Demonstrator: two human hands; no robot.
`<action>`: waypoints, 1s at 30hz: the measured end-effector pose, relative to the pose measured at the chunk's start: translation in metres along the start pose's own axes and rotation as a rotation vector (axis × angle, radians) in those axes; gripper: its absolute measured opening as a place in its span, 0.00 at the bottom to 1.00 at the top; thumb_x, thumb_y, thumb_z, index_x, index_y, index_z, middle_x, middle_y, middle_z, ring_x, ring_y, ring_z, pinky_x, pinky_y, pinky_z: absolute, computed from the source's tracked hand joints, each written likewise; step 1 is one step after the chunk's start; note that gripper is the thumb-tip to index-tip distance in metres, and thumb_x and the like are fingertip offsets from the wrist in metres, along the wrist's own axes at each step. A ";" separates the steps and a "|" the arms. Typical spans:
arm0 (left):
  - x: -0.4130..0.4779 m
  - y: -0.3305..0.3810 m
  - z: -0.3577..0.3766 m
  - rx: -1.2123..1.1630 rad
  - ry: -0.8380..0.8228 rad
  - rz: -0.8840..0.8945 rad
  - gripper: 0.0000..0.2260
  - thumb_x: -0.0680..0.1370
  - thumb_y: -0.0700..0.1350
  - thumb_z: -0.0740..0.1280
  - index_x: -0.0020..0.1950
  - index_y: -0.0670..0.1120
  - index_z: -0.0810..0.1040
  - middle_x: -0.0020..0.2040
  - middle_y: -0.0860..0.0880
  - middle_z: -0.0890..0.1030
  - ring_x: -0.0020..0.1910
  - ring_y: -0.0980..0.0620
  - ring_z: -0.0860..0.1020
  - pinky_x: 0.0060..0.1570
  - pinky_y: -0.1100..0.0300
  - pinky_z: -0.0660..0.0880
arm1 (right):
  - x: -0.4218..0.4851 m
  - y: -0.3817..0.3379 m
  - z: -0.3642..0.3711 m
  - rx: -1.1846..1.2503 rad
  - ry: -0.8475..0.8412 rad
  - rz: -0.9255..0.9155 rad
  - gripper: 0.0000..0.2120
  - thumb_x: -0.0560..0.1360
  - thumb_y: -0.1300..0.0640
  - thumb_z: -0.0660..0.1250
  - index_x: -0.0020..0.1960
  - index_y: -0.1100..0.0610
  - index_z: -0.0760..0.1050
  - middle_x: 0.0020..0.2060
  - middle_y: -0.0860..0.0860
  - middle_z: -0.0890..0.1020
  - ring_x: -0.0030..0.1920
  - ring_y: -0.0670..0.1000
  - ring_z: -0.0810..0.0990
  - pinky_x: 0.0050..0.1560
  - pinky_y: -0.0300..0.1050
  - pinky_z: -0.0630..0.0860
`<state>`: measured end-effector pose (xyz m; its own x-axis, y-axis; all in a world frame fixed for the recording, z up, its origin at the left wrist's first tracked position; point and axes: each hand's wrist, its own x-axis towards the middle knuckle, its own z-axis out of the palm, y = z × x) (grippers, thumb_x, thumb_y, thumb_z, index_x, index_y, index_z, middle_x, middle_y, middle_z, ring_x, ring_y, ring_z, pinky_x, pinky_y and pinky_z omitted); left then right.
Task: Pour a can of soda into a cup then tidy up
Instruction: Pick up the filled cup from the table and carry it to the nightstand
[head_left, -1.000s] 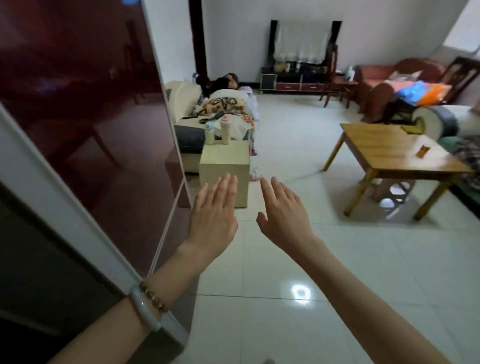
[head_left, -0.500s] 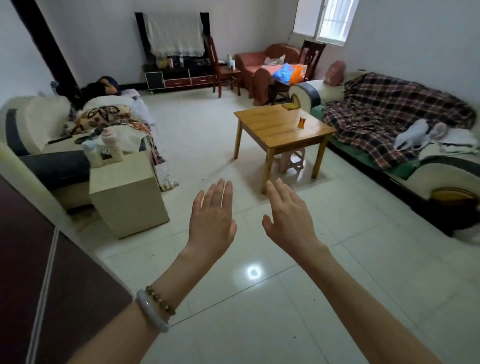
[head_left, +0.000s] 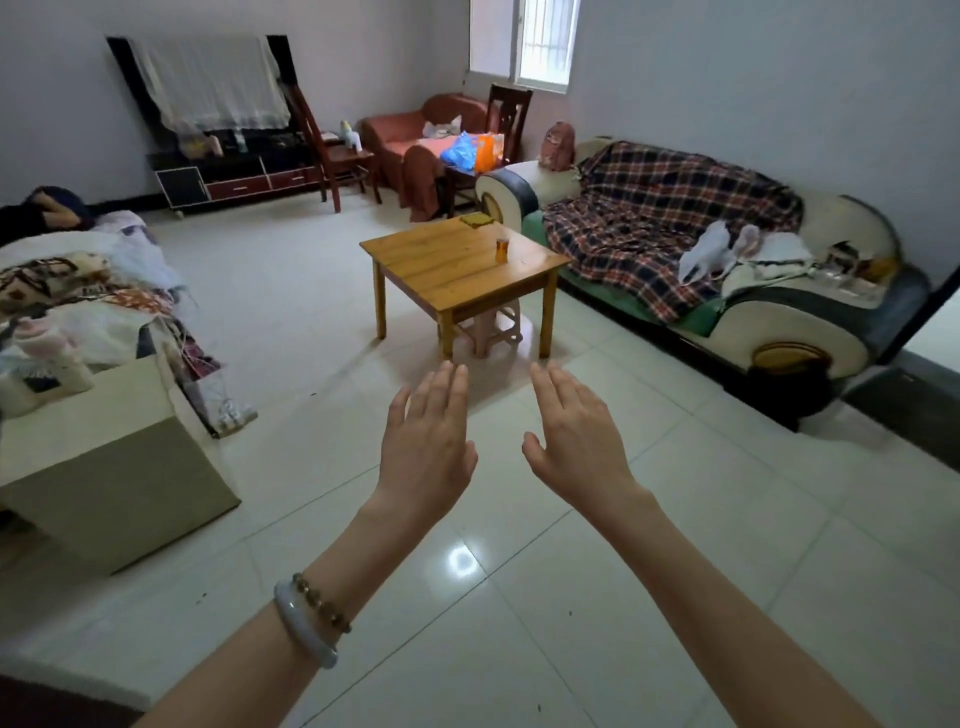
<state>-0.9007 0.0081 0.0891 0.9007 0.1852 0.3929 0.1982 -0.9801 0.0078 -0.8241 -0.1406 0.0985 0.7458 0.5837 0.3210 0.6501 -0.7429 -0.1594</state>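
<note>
My left hand (head_left: 426, 447) hangs above the tiled floor (head_left: 519, 649), fingers straight and together, holding nothing. Well ahead, the wooden tabletop (head_left: 441, 265) carries a small amber cup (head_left: 501, 250) toward its right side. My right hand (head_left: 576, 441) is just as flat, fingers straight, empty.

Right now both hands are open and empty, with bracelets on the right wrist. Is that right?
No. The head view shows the bracelets on the left wrist, not the right. The left hand and right hand are both open and empty.
</note>
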 end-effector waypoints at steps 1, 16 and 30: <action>0.009 0.005 0.005 -0.006 -0.006 0.013 0.36 0.68 0.47 0.74 0.72 0.39 0.63 0.69 0.40 0.71 0.67 0.42 0.71 0.66 0.46 0.65 | 0.004 0.009 0.002 -0.006 0.000 0.015 0.35 0.72 0.56 0.68 0.75 0.61 0.57 0.72 0.60 0.65 0.72 0.59 0.63 0.71 0.55 0.61; 0.222 0.065 0.115 -0.108 -0.044 0.167 0.35 0.73 0.49 0.69 0.75 0.42 0.58 0.74 0.43 0.63 0.73 0.45 0.61 0.72 0.47 0.58 | 0.143 0.170 0.036 -0.064 -0.015 0.154 0.34 0.76 0.53 0.64 0.77 0.58 0.52 0.75 0.57 0.59 0.75 0.55 0.56 0.73 0.47 0.51; 0.447 0.090 0.214 -0.072 -0.101 0.187 0.35 0.74 0.50 0.68 0.76 0.42 0.57 0.75 0.43 0.62 0.73 0.45 0.62 0.72 0.48 0.57 | 0.339 0.308 0.082 -0.035 -0.033 0.149 0.33 0.76 0.54 0.63 0.76 0.58 0.53 0.75 0.57 0.60 0.75 0.55 0.57 0.73 0.48 0.53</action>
<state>-0.3980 0.0174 0.0690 0.9540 0.0024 0.2998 -0.0009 -0.9999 0.0107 -0.3592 -0.1443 0.0822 0.8384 0.4763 0.2649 0.5269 -0.8327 -0.1702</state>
